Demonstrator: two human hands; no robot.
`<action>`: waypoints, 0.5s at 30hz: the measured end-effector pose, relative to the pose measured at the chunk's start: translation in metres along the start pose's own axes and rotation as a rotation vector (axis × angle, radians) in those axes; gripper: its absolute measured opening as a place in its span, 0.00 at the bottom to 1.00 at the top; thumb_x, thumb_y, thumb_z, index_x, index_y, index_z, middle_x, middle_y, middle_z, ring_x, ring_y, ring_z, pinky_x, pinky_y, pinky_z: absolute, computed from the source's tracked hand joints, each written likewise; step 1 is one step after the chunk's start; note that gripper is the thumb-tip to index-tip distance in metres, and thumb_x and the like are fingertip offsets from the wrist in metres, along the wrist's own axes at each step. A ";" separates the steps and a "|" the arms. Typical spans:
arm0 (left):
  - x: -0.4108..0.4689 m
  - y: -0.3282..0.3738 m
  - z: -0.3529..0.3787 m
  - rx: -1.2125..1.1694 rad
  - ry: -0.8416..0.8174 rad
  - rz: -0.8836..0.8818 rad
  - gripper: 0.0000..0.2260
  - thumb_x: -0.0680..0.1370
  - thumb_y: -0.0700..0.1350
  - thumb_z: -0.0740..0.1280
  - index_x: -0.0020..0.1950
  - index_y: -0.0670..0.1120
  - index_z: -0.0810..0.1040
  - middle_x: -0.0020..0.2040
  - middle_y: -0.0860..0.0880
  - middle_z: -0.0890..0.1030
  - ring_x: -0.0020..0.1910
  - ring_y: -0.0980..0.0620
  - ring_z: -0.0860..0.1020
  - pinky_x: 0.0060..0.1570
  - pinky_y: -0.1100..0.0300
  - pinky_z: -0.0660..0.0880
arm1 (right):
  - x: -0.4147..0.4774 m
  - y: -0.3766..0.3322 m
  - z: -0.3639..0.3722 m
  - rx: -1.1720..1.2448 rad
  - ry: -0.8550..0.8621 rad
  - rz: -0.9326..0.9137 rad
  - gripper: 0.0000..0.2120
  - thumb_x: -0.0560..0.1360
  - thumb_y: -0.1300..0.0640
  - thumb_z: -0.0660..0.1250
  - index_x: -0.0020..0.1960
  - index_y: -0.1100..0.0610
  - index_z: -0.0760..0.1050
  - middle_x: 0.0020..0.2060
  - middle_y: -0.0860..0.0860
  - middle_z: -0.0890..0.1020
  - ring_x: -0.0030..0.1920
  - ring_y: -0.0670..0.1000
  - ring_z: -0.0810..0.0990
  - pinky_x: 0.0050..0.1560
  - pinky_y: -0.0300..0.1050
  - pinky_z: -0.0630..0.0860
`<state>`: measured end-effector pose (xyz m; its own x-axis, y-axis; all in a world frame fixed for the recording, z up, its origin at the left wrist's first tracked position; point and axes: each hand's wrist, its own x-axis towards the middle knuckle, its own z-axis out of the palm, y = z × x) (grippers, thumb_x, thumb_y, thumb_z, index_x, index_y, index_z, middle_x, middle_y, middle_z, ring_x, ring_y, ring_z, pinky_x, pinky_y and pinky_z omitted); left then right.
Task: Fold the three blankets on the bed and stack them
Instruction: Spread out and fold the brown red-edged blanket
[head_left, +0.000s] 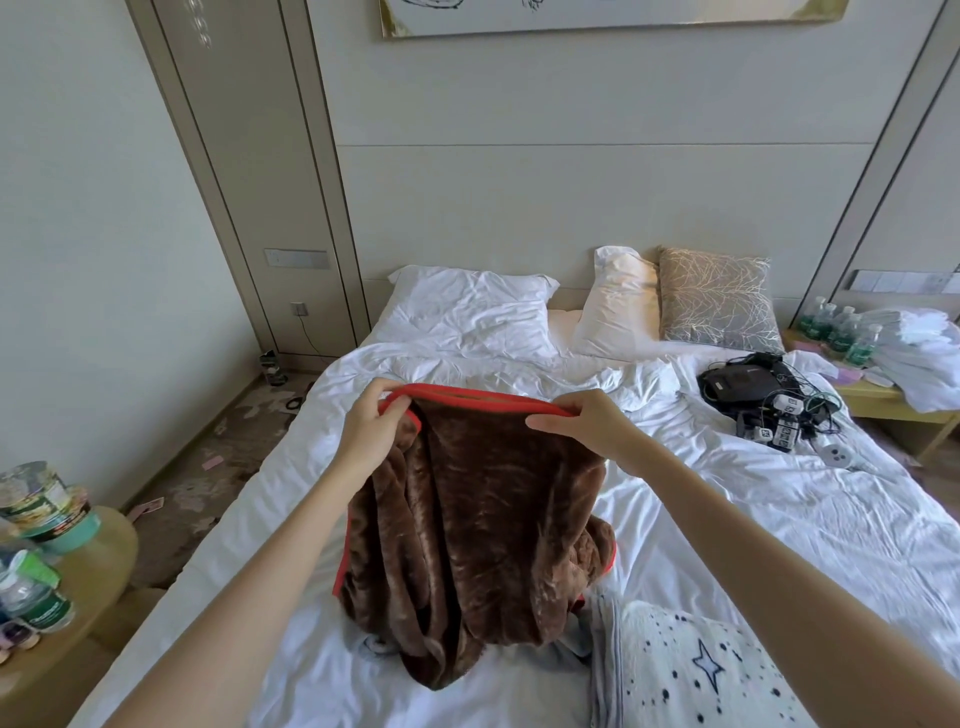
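A brown fleece blanket (478, 530) with a red trim hangs above the white bed (779, 519), its lower end bunched on the sheet. My left hand (371, 431) pinches the red edge at the top left corner. My right hand (587, 423) pinches the same edge at the top right. A white blanket with dark stars (691, 670) lies at the near right of the bed. A bit of grey fabric (569, 642) shows under the brown blanket; I cannot tell what it is.
Pillows (467, 312) and a patterned cushion (717, 299) lie at the headboard. A black device with tangled cables (769, 400) sits on the bed's right side. Bottles stand on the right nightstand (836, 325). A round side table (78, 582) with containers stands at the left.
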<state>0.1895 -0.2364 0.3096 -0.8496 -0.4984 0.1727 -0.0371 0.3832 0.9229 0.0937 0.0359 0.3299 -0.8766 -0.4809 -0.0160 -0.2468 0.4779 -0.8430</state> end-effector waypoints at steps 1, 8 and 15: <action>0.002 -0.001 0.001 0.009 0.005 -0.012 0.04 0.82 0.46 0.63 0.55 0.50 0.76 0.50 0.60 0.77 0.49 0.62 0.77 0.44 0.70 0.69 | 0.000 0.001 -0.001 0.025 0.040 0.039 0.24 0.68 0.44 0.76 0.33 0.63 0.72 0.27 0.52 0.65 0.29 0.49 0.65 0.31 0.40 0.60; -0.008 -0.001 0.018 0.011 0.015 -0.011 0.07 0.81 0.41 0.63 0.59 0.46 0.72 0.52 0.47 0.79 0.47 0.52 0.78 0.43 0.66 0.71 | -0.002 0.003 0.009 0.276 0.210 0.155 0.17 0.69 0.53 0.77 0.57 0.54 0.78 0.59 0.51 0.76 0.58 0.55 0.78 0.56 0.53 0.78; -0.035 0.043 0.045 -0.195 -0.152 0.077 0.06 0.77 0.34 0.67 0.52 0.42 0.78 0.48 0.45 0.84 0.47 0.52 0.82 0.49 0.60 0.78 | -0.004 -0.023 0.027 0.619 -0.028 0.111 0.10 0.78 0.63 0.63 0.53 0.63 0.82 0.45 0.60 0.84 0.41 0.53 0.84 0.41 0.42 0.81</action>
<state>0.1934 -0.1674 0.3278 -0.9156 -0.3455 0.2056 0.1210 0.2509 0.9604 0.1136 0.0070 0.3345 -0.8699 -0.4762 -0.1283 0.1371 0.0164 -0.9904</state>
